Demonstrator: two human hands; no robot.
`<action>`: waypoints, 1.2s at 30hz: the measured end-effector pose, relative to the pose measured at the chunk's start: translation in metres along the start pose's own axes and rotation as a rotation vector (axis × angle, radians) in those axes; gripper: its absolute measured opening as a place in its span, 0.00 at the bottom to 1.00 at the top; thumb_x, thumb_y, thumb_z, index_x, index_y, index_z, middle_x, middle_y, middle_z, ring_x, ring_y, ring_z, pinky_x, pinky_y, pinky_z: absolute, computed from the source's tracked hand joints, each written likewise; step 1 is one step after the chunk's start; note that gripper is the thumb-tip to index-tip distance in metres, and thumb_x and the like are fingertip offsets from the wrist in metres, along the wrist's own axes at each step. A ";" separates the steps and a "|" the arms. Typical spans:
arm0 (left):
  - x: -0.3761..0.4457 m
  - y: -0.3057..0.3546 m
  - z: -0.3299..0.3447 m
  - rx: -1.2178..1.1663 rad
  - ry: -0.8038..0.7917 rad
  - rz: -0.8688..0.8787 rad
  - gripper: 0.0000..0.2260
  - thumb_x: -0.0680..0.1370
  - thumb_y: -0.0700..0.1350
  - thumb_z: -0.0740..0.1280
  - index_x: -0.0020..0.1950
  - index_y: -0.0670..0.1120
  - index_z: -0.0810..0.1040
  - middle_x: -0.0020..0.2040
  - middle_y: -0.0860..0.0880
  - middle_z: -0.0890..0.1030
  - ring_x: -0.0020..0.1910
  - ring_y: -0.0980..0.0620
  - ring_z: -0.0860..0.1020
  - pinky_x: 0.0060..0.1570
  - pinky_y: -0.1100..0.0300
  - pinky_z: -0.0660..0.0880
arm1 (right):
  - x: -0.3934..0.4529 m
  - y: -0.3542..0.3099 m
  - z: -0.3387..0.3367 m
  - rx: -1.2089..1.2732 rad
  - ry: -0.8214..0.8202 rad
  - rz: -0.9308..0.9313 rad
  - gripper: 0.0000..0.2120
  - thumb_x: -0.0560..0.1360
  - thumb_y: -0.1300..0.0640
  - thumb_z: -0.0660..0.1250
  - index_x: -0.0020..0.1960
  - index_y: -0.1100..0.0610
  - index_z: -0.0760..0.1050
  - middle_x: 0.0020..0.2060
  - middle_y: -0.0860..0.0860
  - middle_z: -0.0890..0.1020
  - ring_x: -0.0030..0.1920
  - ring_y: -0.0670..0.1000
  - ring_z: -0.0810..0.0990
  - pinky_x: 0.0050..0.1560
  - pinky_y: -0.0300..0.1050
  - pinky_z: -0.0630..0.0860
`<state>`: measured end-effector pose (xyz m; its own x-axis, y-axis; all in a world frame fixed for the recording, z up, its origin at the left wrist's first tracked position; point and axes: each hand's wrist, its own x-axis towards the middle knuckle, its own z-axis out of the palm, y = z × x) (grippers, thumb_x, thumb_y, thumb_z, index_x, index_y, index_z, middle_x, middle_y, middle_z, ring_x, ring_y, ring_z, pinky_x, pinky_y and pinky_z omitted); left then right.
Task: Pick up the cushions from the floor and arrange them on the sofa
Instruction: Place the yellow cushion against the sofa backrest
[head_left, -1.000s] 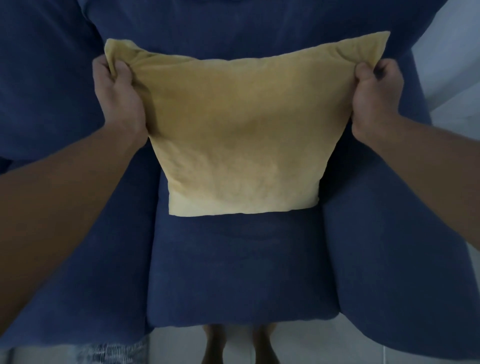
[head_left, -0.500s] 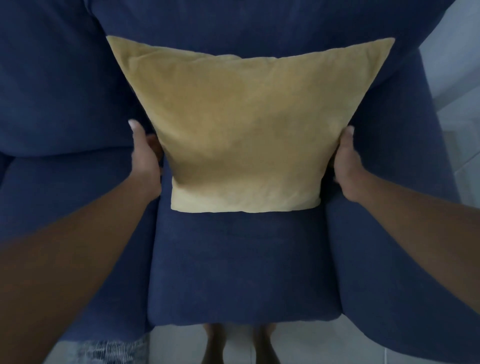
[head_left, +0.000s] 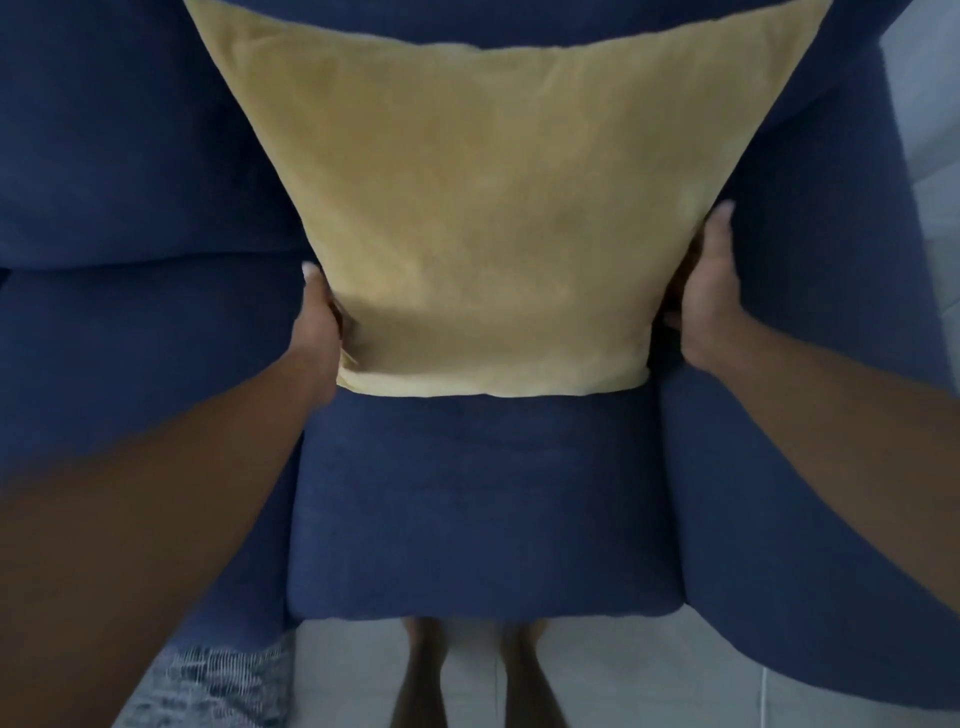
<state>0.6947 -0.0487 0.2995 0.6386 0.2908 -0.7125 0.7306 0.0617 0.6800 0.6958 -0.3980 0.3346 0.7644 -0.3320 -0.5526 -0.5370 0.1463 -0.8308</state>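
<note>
Yellow cushion (head_left: 488, 218) stood against the blue sofa (head_left: 483, 499) back, top corners cut off. Left hand (head_left: 317, 338) and right hand (head_left: 709, 296) pressed flat against its sides, fingers partly hidden behind it.

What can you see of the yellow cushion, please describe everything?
The yellow cushion is square and soft, in a plain velvety-looking fabric. It stands upright on the blue sofa seat, leaning against the backrest. Its top edge runs out of view. The left hand and right hand press flat against its lower sides.
</note>
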 end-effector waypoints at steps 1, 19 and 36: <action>-0.002 0.007 0.001 -0.033 -0.004 0.037 0.35 0.82 0.75 0.48 0.70 0.56 0.83 0.68 0.54 0.85 0.74 0.53 0.75 0.71 0.51 0.70 | 0.005 -0.011 0.002 0.086 -0.019 -0.088 0.32 0.85 0.30 0.46 0.79 0.45 0.71 0.72 0.46 0.80 0.71 0.49 0.78 0.77 0.56 0.71; -0.026 0.045 -0.004 -0.077 0.055 0.260 0.28 0.82 0.73 0.54 0.59 0.58 0.86 0.58 0.57 0.89 0.62 0.54 0.85 0.71 0.48 0.78 | 0.010 -0.006 -0.011 -0.156 0.006 -0.206 0.31 0.83 0.31 0.52 0.78 0.46 0.70 0.71 0.43 0.79 0.70 0.46 0.77 0.72 0.52 0.71; -0.142 -0.236 -0.064 0.700 -0.077 -0.257 0.24 0.82 0.57 0.68 0.75 0.48 0.75 0.65 0.45 0.84 0.54 0.47 0.81 0.51 0.52 0.77 | -0.086 0.134 0.001 -1.222 -0.422 0.176 0.28 0.87 0.44 0.56 0.84 0.53 0.63 0.81 0.54 0.69 0.80 0.59 0.67 0.77 0.52 0.65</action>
<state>0.4165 -0.0437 0.2513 0.4235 0.2800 -0.8616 0.8255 -0.5109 0.2397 0.5587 -0.3484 0.2706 0.5836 -0.0460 -0.8108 -0.4450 -0.8533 -0.2719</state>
